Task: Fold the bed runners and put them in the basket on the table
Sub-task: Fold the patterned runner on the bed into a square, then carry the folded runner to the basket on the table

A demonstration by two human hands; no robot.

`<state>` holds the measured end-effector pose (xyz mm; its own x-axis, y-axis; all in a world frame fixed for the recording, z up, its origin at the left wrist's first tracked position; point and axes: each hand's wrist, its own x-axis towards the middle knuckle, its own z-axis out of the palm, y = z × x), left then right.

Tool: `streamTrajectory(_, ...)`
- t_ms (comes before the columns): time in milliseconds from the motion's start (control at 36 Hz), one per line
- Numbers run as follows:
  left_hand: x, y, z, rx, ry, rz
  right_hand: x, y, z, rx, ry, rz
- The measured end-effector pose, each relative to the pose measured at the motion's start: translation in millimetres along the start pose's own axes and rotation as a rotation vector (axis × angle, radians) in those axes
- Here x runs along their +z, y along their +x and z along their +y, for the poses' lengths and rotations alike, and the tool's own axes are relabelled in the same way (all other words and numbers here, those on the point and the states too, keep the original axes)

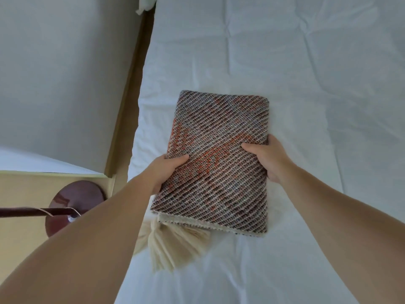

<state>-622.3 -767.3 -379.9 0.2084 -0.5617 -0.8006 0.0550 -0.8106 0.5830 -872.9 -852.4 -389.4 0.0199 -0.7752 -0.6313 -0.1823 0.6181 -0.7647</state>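
A folded bed runner [217, 163], woven in brown, grey and orange diagonal stripes, forms a thick rectangle over the white bed [306, 84]. Cream tassels [173, 244] hang from its near edge. My left hand [165, 172] grips the runner's left side, thumb on top. My right hand [266, 160] grips its right side, thumb on top as well. Whether the runner rests on the sheet or is held just above it, I cannot tell. No basket or table is in view.
The bed's left edge runs beside a narrow strip of pale wooden floor [19, 205] and a white wall [65, 73]. A dark red round lamp base [72, 200] with a pole and cord stands on the floor at the left.
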Motion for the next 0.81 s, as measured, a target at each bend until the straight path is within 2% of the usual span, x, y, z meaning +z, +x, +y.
streamTrajectory(167, 12.9, -16.8, 8.5, 0.178, 0.027, 0.062, -3.3, -14.1, -7.1, -0.175, -0.084, 0.027)
streamTrajectory(306, 26.3, -57.3, 34.1, 0.263, 0.032, 0.055, -22.7, -48.5, -40.3, -0.232, -0.118, 0.066)
streamTrajectory(639, 87.3, -213.7, 127.6, 0.432, 0.031, -0.043, -142.0, -192.9, -158.9, -0.34, -0.054, 0.192)
streamTrajectory(806, 130.6, -292.2, 156.1, 0.487, 0.079, -0.16, -207.6, -281.4, -180.6, -0.363, 0.011, 0.29)
